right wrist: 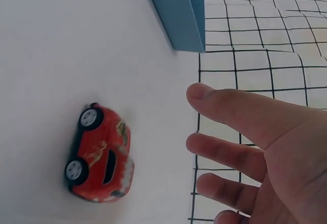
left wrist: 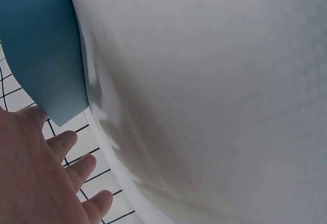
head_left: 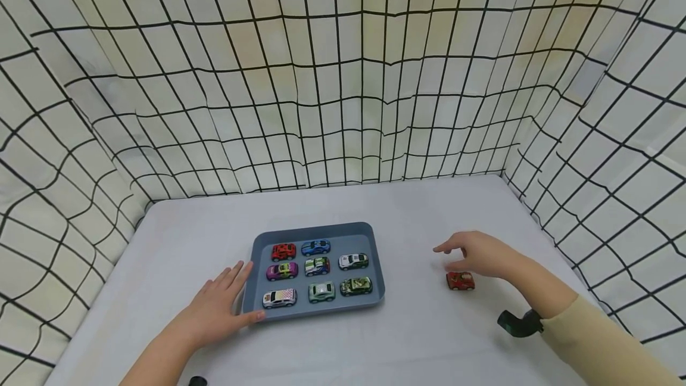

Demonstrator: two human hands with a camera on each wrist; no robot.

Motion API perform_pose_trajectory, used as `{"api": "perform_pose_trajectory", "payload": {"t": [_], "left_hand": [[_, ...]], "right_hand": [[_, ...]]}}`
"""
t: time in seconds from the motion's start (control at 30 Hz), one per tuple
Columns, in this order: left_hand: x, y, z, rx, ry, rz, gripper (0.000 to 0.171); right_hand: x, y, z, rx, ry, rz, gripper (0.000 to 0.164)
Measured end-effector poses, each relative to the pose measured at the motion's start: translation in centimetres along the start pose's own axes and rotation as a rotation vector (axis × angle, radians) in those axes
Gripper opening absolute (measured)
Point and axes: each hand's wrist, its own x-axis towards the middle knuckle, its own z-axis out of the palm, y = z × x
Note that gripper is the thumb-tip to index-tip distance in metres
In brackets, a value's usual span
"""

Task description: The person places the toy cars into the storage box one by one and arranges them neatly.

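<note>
In the head view a blue-grey tray (head_left: pixel 343 232) holds several small toy cars, among them a purple car (head_left: pixel 281 271), a camouflage car (head_left: pixel 356 286) and a white car (head_left: pixel 353 261). My left hand (head_left: pixel 217 308) rests with spread fingers at the tray's left edge, thumb on the near left corner. Off to the tray's right, a red toy car (head_left: pixel 460 280) sits on the table. My right hand (head_left: pixel 479 255) hovers just beyond that car, holding nothing, fingers extended toward the tray. The right wrist view shows the red car side-on, apart from the fingers.
A white cloth covers the table (head_left: pixel 418 338). White fabric walls with a black grid (head_left: pixel 343 82) enclose its back and both sides. A black wrist camera mount (head_left: pixel 520 323) sticks out from the right sleeve (head_left: pixel 595 338).
</note>
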Motion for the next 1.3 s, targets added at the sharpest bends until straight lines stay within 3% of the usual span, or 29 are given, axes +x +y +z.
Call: {"api": "perform_pose_trajectory", "payload": {"t": [0.37, 0.7, 1.3], "left_hand": [[-0.2, 0.3, -0.3, -0.008, -0.005, -0.006, 0.120], [-0.2, 0.4, -0.4, -0.011, -0.010, -0.010, 0.120], [-0.1, 0.2, -0.3, 0.001, -0.002, -0.003, 0.119]], "right_hand": [[-1.3, 2.3, 1.2, 0.058, -0.082, 0.063, 0.039], [-1.4, 4.3, 2.1, 0.039, -0.096, -0.019, 0.042], [-1.3, 4.0, 2.2, -0.002, -0.085, -0.097, 0.037]]}}
